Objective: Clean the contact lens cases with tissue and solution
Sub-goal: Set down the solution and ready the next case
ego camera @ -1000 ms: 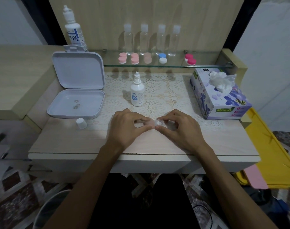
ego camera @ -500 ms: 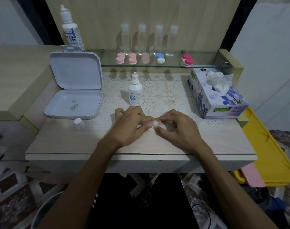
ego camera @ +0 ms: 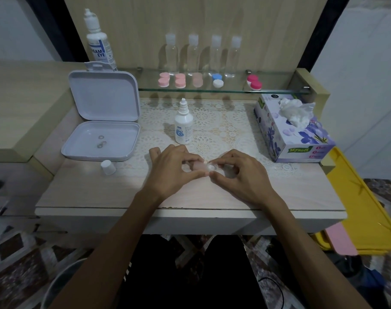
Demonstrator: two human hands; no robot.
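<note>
Where the two hands meet at the centre of the frame, a small pale contact lens case (ego camera: 203, 166) is largely covered by fingers, so its outline is hard to make out; what shows is a pinkish part on the left and a round whitish part on the right, its long axis running left to right across the frame. Left hand (ego camera: 175, 169): thumb and fingers curled, pinching the pinkish end. Right hand (ego camera: 239, 172): fingertips pinching the whitish end; something translucent sits under its fingers, too blurred to identify.

Table (ego camera: 96, 192), pale wood with a lace mat, carries the following. Open white box (ego camera: 100, 139), left of centre, lid upright; its tray holds a few small rings. Small white cap (ego camera: 108, 167), lying just below the box. Dropper bottle (ego camera: 183, 126), white, uncapped, upright just above the hands. Tissue box (ego camera: 286, 132), right of centre, floral print, a crumpled tissue (ego camera: 296, 110) standing out of its top.

Glass shelf (ego camera: 232, 91), upper centre: five lens cases, three pink (ego camera: 180, 80), one blue and white (ego camera: 217, 80), one magenta and white (ego camera: 254, 82). Behind them, four clear bottles (ego camera: 193, 54) with white caps, contents not discernible. Tall solution bottle (ego camera: 98, 41), upper left, its label partly cut off by the box lid.

Yellow tray (ego camera: 368, 219), right edge, partly out of frame.
</note>
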